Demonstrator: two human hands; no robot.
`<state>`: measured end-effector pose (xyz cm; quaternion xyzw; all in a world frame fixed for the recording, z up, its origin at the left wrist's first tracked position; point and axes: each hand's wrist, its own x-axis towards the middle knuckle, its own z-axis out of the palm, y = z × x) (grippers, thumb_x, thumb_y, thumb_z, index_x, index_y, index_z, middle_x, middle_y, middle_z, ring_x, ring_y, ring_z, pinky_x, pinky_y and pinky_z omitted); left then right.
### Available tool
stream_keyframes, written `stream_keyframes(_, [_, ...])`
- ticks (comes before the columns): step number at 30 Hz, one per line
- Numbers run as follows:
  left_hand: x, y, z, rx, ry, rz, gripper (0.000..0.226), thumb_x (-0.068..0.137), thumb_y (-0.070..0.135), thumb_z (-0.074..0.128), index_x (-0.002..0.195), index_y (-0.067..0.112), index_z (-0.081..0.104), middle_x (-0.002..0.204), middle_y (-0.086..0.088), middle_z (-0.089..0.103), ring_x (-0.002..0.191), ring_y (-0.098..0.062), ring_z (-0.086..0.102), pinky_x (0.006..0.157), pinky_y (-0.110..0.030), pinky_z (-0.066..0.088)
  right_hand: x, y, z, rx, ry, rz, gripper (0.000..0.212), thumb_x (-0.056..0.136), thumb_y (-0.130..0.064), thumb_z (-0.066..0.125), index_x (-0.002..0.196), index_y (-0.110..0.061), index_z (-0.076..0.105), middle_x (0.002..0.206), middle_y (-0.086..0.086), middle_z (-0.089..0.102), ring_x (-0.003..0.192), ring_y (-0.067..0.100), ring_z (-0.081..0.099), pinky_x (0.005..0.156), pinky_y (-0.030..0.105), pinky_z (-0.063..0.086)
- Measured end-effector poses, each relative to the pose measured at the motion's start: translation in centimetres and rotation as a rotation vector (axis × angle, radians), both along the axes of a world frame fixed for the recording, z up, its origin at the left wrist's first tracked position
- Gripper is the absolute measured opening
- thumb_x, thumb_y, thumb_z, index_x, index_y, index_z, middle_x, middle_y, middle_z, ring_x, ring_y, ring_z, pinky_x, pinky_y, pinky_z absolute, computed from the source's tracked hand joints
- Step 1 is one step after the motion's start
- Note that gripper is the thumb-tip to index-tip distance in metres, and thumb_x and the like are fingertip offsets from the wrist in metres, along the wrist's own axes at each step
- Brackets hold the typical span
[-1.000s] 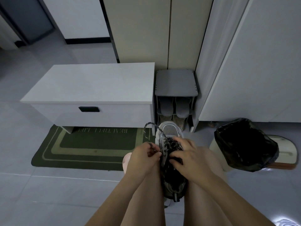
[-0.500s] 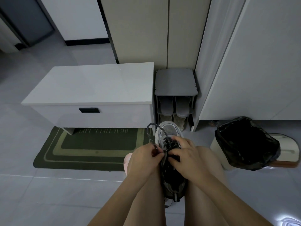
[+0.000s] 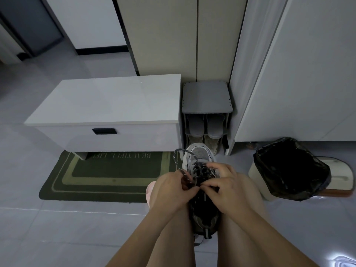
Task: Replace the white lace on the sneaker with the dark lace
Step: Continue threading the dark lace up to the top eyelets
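Note:
A grey and black sneaker rests between my knees, toe pointing away from me. A dark speckled lace is threaded across its eyelets and loops out to the left. My left hand pinches a strand of that lace beside the tongue. My right hand pinches the lace over the shoe's upper eyelets, thumb and forefinger meeting the left hand's fingertips. I see no white lace.
A white bench with a drawer stands ahead on the left, with a green doormat beneath it. A grey shoe rack holds slippers. A bin lined with a black bag sits to the right.
My right hand has slid down the shoe toward me, so its fingertips now meet the left hand's. The lace loop on the left stays raised.

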<state>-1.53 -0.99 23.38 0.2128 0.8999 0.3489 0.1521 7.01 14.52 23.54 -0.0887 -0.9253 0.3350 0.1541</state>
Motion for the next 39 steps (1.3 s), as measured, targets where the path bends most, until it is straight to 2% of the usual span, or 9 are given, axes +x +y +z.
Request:
stream_keyframes(3, [0.1, 0.0, 0.1, 0.029, 0.003, -0.021, 0.016, 0.062, 0.053, 0.062, 0.075, 0.044, 0.057, 0.065, 0.014, 0.066, 0.061, 0.002, 0.062, 0.062, -0.034, 0.056, 0.6, 0.4, 0.7, 0.022, 0.013, -0.019, 0.011, 0.071, -0.039, 0.065, 0.071, -0.033, 0.074, 0.120, -0.009, 0.057, 0.108, 0.017, 0.046, 0.087, 0.021, 0.031])
stream_keyframes(7, [0.1, -0.1, 0.2, 0.093, -0.060, 0.008, 0.024, 0.059, 0.054, 0.061, 0.083, 0.051, 0.058, 0.069, 0.015, 0.068, 0.064, 0.001, 0.064, 0.066, -0.034, 0.058, 1.6, 1.2, 1.6, 0.027, 0.070, -0.060, 0.024, 0.073, -0.049, 0.055, 0.070, -0.034, 0.074, 0.118, -0.020, 0.050, 0.107, 0.017, 0.049, 0.081, 0.035, 0.044])
stream_keyframes(13, [0.1, -0.1, -0.3, 0.074, -0.060, 0.023, 0.030, 0.058, 0.057, 0.060, 0.089, 0.059, 0.056, 0.072, 0.016, 0.069, 0.067, 0.001, 0.065, 0.068, -0.034, 0.058, 3.1, 3.0, 1.3, 0.021, 0.017, -0.004, 0.026, 0.072, -0.053, 0.054, 0.070, -0.037, 0.074, 0.120, -0.023, 0.045, 0.113, 0.006, 0.036, 0.090, 0.032, 0.036])
stream_keyframes(20, [-0.2, 0.0, -0.2, 0.071, -0.115, 0.033, 0.029, 0.055, 0.059, 0.063, 0.083, 0.054, 0.058, 0.076, 0.014, 0.069, 0.068, 0.000, 0.065, 0.072, -0.035, 0.058, 3.8, 4.4, 2.5, 0.178, -0.287, 0.039, 0.009, 0.071, -0.040, 0.072, 0.070, -0.031, 0.071, 0.122, -0.017, 0.049, 0.121, 0.014, 0.036, 0.089, 0.033, 0.026])
stream_keyframes(24, [-0.4, -0.2, 0.1, 0.101, -0.142, 0.009, 0.035, 0.054, 0.057, 0.065, 0.086, 0.046, 0.061, 0.081, 0.012, 0.069, 0.071, -0.003, 0.066, 0.074, -0.037, 0.058, 2.0, 2.2, 2.7, 0.361, -0.072, -0.032, 0.033, 0.068, -0.058, 0.054, 0.089, -0.037, 0.067, 0.117, -0.009, 0.057, 0.110, 0.011, 0.041, 0.087, 0.034, 0.039])
stream_keyframes(27, [-0.2, -0.2, 0.3, 0.076, -0.111, 0.005, 0.033, 0.054, 0.055, 0.061, 0.086, 0.049, 0.057, 0.083, 0.012, 0.069, 0.073, -0.003, 0.066, 0.074, -0.036, 0.057, 0.2, 0.0, 2.1, 0.380, -0.055, 0.035, 0.020, 0.067, -0.048, 0.064, 0.079, -0.032, 0.069, 0.116, -0.007, 0.058, 0.110, 0.015, 0.043, 0.087, 0.035, 0.041])
stream_keyframes(29, [-0.2, -0.2, 0.3, 0.068, -0.100, 0.010, 0.031, 0.054, 0.054, 0.060, 0.084, 0.053, 0.055, 0.084, 0.013, 0.068, 0.074, -0.003, 0.065, 0.074, -0.036, 0.056, -0.7, -0.9, 1.1, 0.447, -0.086, 0.072, 0.013, 0.065, -0.038, 0.071, 0.073, -0.028, 0.070, 0.114, -0.003, 0.060, 0.110, 0.018, 0.043, 0.091, 0.035, 0.035])
stream_keyframes(36, [-0.5, -0.5, 0.1, 0.107, -0.130, 0.004, 0.031, 0.055, 0.052, 0.065, 0.085, 0.047, 0.060, 0.078, 0.011, 0.068, 0.064, -0.004, 0.063, 0.069, -0.039, 0.057, 0.4, 0.4, 1.5, 0.244, -0.068, 0.054, 0.025, 0.075, -0.049, 0.050, 0.070, -0.037, 0.072, 0.117, -0.014, 0.057, 0.111, 0.012, 0.040, 0.085, 0.035, 0.037])
stream_keyframes(39, [-0.5, -0.4, -0.1, 0.107, -0.112, -0.010, 0.029, 0.057, 0.052, 0.066, 0.085, 0.045, 0.061, 0.076, 0.014, 0.067, 0.061, 0.000, 0.062, 0.067, -0.037, 0.058, 2.2, 1.7, 1.6, 0.196, -0.026, 0.005, 0.025, 0.074, -0.049, 0.051, 0.068, -0.037, 0.072, 0.117, -0.018, 0.055, 0.112, 0.010, 0.041, 0.085, 0.036, 0.038])
